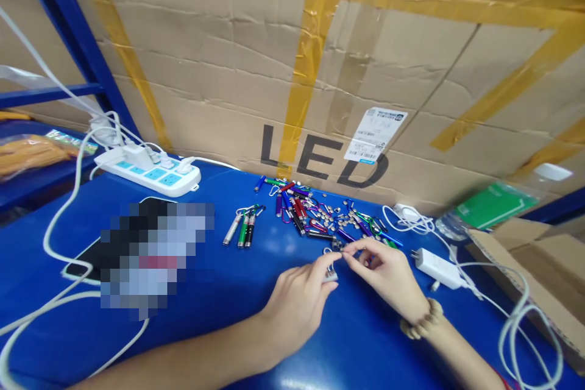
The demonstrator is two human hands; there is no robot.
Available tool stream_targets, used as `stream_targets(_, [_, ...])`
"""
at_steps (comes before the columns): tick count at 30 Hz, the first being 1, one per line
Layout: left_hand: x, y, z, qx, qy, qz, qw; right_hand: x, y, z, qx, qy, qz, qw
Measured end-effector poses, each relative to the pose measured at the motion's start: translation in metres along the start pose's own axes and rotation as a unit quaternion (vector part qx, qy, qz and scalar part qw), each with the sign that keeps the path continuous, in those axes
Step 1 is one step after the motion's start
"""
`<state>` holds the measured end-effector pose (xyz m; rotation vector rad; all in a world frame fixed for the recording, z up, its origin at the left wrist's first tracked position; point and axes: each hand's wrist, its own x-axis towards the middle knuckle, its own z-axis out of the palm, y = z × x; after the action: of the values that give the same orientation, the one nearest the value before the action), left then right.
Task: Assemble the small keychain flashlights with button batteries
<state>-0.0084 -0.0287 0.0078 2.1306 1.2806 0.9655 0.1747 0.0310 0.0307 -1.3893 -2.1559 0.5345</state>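
Silver cylinder (pixel 329 277) sits in your left hand (pixel 299 301), pinched between thumb and fingers, over the near middle of the blue table (pixel 210 323). A pale clip (pixel 327 251) rises at its far end. Your right hand (pixel 381 271) is just beside it on the right, thumb and index tips brought together by the clip; whatever is between them is too small to make out, so whether they grip anything cannot be told. Your bracelet (pixel 423 320) rides over the tabletop near the right forearm.

Just beyond your fingertips begins the scatter of coloured tubes (pixel 298 206) and small round discs (pixel 326 217), reaching back almost to the table's far edge, where a large carton (pixel 214 73) marked LED forms a wall. That leaves your hands little room on the far side.

To the left you have a wider stretch of blue surface, bounded by three tubes (pixel 243 233) standing apart from the scatter and, farther left, a dark flat device (pixel 95 255), partly pixelated. A power strip (pixel 150 175) lies beyond it. To the right, room narrows at a white charger (pixel 439 268), then an open cardboard box (pixel 543 268) at the right edge.
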Motion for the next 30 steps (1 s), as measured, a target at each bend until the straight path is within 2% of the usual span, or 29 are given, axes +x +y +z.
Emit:
stream_targets(4, [-0.005, 0.004, 0.000, 0.012, -0.023, 0.023, 0.999, 0.016, -0.002, -0.012, -0.154, -0.034, -0.029, 0.987])
stream_targets(8, [-0.008, 0.007, 0.001, 0.016, -0.033, 0.042, 0.998, 0.046, -0.005, -0.017, -0.207, -0.006, -0.053, 0.977])
stream_targets(12, [-0.007, 0.006, 0.001, 0.009, -0.025, 0.043, 0.999, 0.088, -0.010, -0.010, -0.264, 0.000, -0.078, 0.961])
stream_targets(17, [-0.006, 0.005, 0.000, 0.007, -0.029, 0.034, 0.999, 0.138, -0.027, 0.012, -0.266, -0.030, 0.028, 0.963])
stream_targets(22, [-0.006, 0.006, -0.001, 0.005, -0.028, 0.033, 0.999, 0.176, -0.038, 0.038, -0.271, -0.039, 0.062, 0.960])
stream_targets(26, [-0.007, 0.006, -0.001, 0.004, -0.036, 0.033, 0.999, 0.193, -0.038, 0.055, -0.295, -0.022, 0.096, 0.950])
stream_targets(30, [-0.008, 0.006, 0.000, 0.008, -0.041, 0.039, 0.998, 0.197, -0.035, 0.063, -0.304, -0.012, 0.121, 0.945])
